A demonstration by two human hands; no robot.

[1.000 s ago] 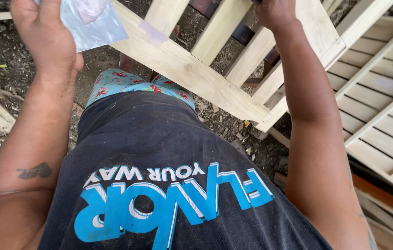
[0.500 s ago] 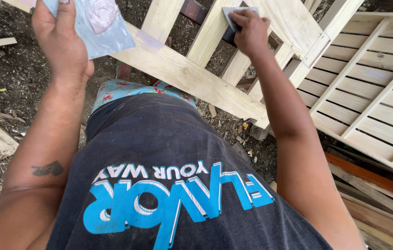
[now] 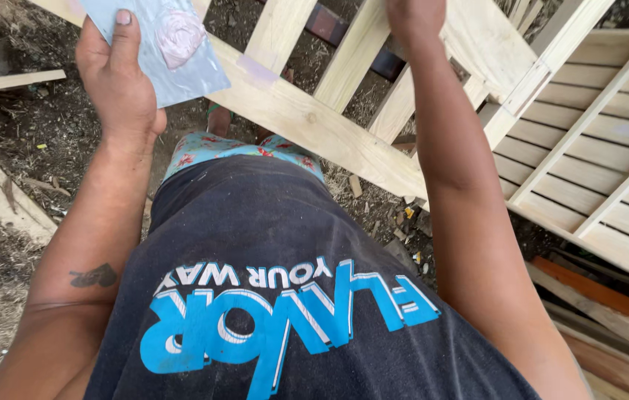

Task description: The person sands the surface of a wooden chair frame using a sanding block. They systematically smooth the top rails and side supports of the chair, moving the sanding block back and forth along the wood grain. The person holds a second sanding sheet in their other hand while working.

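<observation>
Board [image 3: 174,48], a flat pale-blue piece with a pink putty blob [image 3: 179,35] sitting on it, is being held up at top left by the left hand [image 3: 118,89], its grip clamped on the lower edge with the thumb lying across the face. Right hand [image 3: 414,15] is reaching to the wooden slat frame [image 3: 307,118] at the top edge; its grip is cropped, cannot tell. Second slatted panel [image 3: 596,170] is leaning at right over dirt ground [image 3: 33,148].

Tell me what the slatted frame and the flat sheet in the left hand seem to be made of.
Slatted frame: pale bare wood, unpainted, with visible grain and knots. Flat sheet: thin, smooth, grey-blue, possibly plastic or metal; carries a pinkish paste dab, likely filler. Left hand grips it.
</observation>
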